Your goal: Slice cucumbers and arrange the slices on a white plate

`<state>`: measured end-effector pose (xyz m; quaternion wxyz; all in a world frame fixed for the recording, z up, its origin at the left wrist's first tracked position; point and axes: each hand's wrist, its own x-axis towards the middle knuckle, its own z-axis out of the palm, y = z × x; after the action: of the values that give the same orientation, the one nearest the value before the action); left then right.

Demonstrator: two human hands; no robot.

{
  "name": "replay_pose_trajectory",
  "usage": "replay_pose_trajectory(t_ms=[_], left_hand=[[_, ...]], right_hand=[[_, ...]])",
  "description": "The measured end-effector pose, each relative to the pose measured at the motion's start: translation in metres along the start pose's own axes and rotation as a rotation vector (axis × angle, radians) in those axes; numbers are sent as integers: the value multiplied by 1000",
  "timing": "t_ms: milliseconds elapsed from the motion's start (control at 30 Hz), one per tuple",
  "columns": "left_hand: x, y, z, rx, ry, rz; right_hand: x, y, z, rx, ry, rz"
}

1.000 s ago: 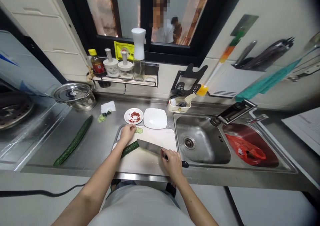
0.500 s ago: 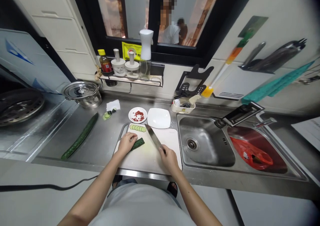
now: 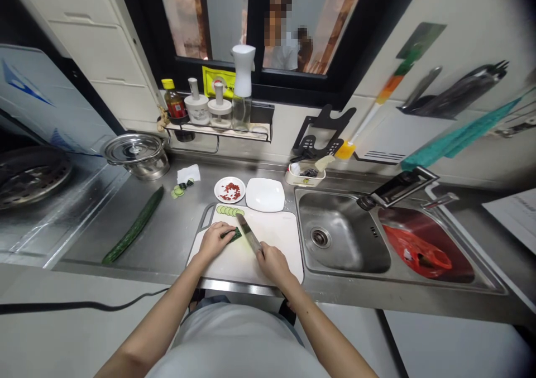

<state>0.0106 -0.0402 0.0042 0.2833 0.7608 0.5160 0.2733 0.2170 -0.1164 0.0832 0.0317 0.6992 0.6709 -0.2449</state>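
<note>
On the white cutting board (image 3: 268,261), my left hand (image 3: 215,240) is closed over a piece of dark green cucumber (image 3: 236,234), its fingers covering much of it. My right hand (image 3: 273,262) grips the handle of a kitchen knife (image 3: 248,234). The blade points up and left, close beside the cucumber's right end; whether it touches is unclear. A row of overlapping cucumber slices (image 3: 228,211) lies at the board's top left. Behind the board are a small plate (image 3: 218,190) with chopped red bits and a bare white square plate (image 3: 265,195).
A whole cucumber (image 3: 134,227) lies on the steel counter at left, near scraps (image 3: 178,191) and a lidded pot (image 3: 146,163). To the right is a double sink (image 3: 343,255) with a red plastic bag (image 3: 419,252). Bottles stand on a wall rack (image 3: 218,131).
My right hand has brought the knife left, up to the cucumber piece. My left hand has shifted slightly right and now covers more of the piece.
</note>
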Motion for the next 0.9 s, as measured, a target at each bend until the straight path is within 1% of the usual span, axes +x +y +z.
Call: replay_pose_trajectory(t_ms=[100, 167, 367, 767, 900], left_hand=[[-1, 1, 1, -1, -48, 8], [-1, 1, 2, -1, -59, 16], [-2, -2, 5, 21, -44, 68], [-2, -1, 5, 92, -65, 77], [-2, -3, 7, 97, -47, 107]], right_hand=[[-1, -6, -1, -22, -4, -13], [0, -9, -1, -37, -17, -21], [1, -15, -1, -57, -40, -21], [-2, -27, -5, -103, -91, -24], [-3, -27, -5, -105, -110, -41]])
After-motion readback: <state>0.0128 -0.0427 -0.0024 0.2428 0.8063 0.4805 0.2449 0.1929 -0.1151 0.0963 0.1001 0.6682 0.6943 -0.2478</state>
